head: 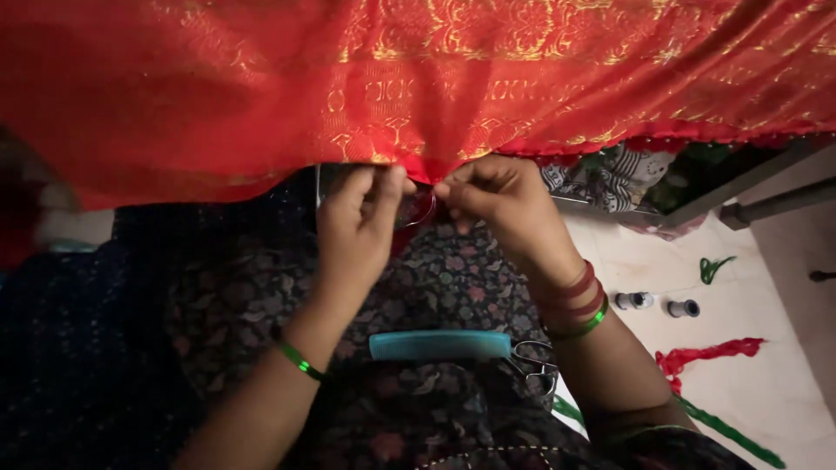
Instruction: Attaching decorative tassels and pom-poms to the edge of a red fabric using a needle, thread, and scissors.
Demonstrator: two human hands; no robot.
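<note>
- Your left hand [355, 228] and right hand [503, 204] pinch the hem of the sheer red, gold-woven cloth [418, 78] at frame centre.
- A ridged teal comb [440, 345] and steel scissors [533, 361] lie on your lap below.

Red gold-patterned cloth [418, 78] hangs draped, lower edge pinched

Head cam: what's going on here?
A person is working at the lower edge of a red fabric with gold woven patterns that hangs across the top of the view. The left hand and right hand pinch that edge close together, with red thread looping between them. On the lap lie a teal comb and scissors. On the pale floor to the right sit two thread spools and red and green fabric scraps.
</note>
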